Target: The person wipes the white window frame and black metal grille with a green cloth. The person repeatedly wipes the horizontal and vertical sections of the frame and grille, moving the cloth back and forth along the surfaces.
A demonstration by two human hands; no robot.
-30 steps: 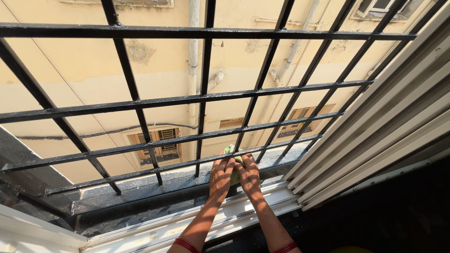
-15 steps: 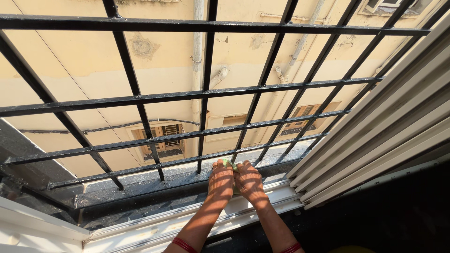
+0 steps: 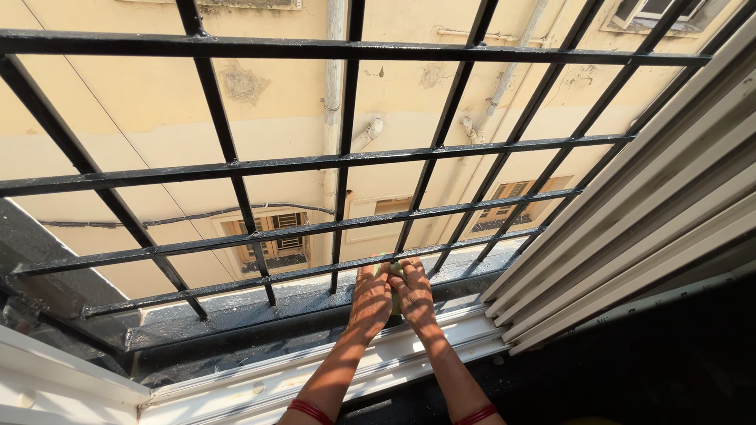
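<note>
Head view at an open window. Left hand (image 3: 372, 297) and right hand (image 3: 413, 297) side by side, palms down, fingers closed over a green cloth (image 3: 390, 270), most of it hidden beneath them; both grips pressing it flat against the dark ledge (image 3: 236, 315). Cloth directly under the fingertips, at the foot of the black grille (image 3: 344, 161), touching or just short of its lowest bar. White track (image 3: 315, 370) just behind the wrists, toward the person; slatted shutter (image 3: 654, 205) to the right of the grip; yellow wall (image 3: 276, 118) far beyond the bars. Compared with half a second ago: hands and cloth shifted slightly forward, toward the grille; a second ago, more cloth on show past the fingertips. Reads as a short back-and-forth rubbing stroke over one patch of ledge, wiping under way.
</note>
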